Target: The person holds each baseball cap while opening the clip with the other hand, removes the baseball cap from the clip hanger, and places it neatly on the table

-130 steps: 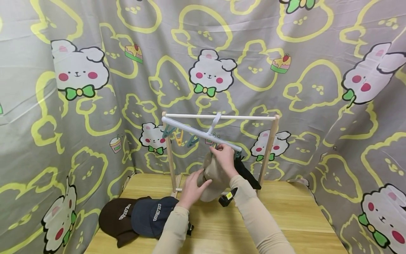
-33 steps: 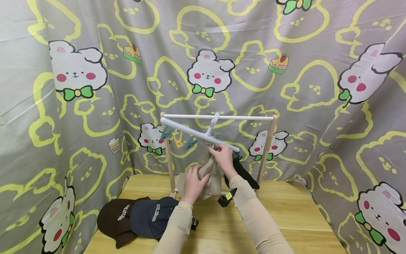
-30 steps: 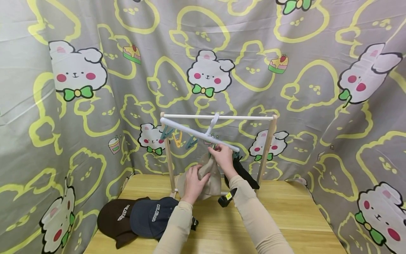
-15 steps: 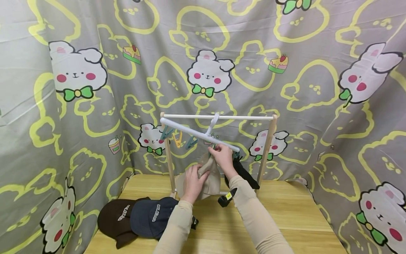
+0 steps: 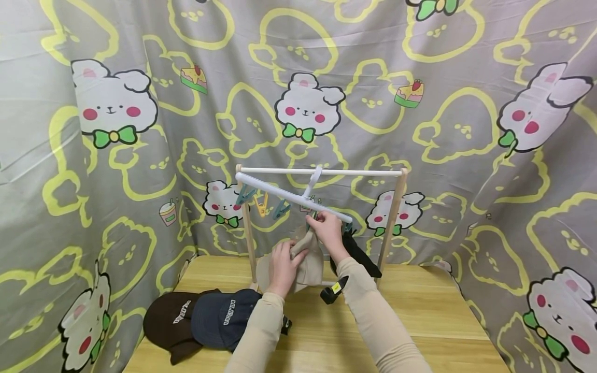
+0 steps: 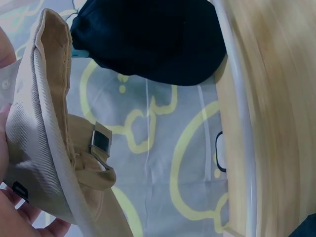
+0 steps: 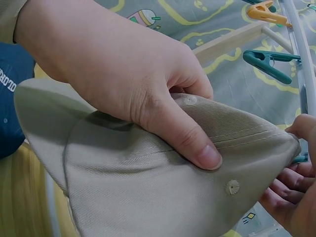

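The beige cap [image 5: 311, 265] is at six o'clock under the white hanger [image 5: 280, 192]. The left hand [image 5: 283, 267] grips it from nine o'clock; the right hand [image 5: 328, 230] pinches its tip at one o'clock, beside a green clip [image 7: 299, 159]. Likely light, soft cloth, with a stiffer brim [image 7: 42, 113]; the crown suits gripping.

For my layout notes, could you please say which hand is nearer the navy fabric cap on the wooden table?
Left. The left hand, on the beige fabric cap, is above and right of the navy cap; the right hand is higher and farther right.
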A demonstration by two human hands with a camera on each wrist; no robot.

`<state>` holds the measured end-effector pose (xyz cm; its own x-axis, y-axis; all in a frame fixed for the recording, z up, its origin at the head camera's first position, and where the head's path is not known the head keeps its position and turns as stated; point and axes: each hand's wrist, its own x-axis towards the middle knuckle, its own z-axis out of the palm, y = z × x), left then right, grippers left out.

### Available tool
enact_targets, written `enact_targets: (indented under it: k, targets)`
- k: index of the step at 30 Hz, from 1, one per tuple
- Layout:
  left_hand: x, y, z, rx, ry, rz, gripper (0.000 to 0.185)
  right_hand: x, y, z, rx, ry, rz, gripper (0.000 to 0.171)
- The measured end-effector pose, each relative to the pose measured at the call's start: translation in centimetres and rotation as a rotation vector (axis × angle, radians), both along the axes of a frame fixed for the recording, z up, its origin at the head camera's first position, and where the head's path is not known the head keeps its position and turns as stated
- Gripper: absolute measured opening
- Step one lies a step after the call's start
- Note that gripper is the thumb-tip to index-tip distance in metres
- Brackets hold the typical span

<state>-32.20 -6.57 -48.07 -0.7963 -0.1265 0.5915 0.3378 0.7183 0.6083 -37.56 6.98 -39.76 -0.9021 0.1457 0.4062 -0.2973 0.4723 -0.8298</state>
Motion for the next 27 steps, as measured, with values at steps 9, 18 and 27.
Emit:
enact_targets:
  k: [9,18,27]
  targets:
    - [-0.17,-0.24,-0.11,-0.026,0.029,0.008,0.040,0.05,-0.05,0.08,-0.011,0.000,0.009,0.029]
    - [0.00,-0.30,-0.10,-0.039,0.048,0.018,0.039,-0.10,-0.14,-0.03,-0.005,-0.005,0.005,0.028]
    - [-0.05,-0.36,-0.25,-0.048,0.114,0.020,0.034,-0.19,-0.20,-0.04,0.007,0.014,0.002,0.027]
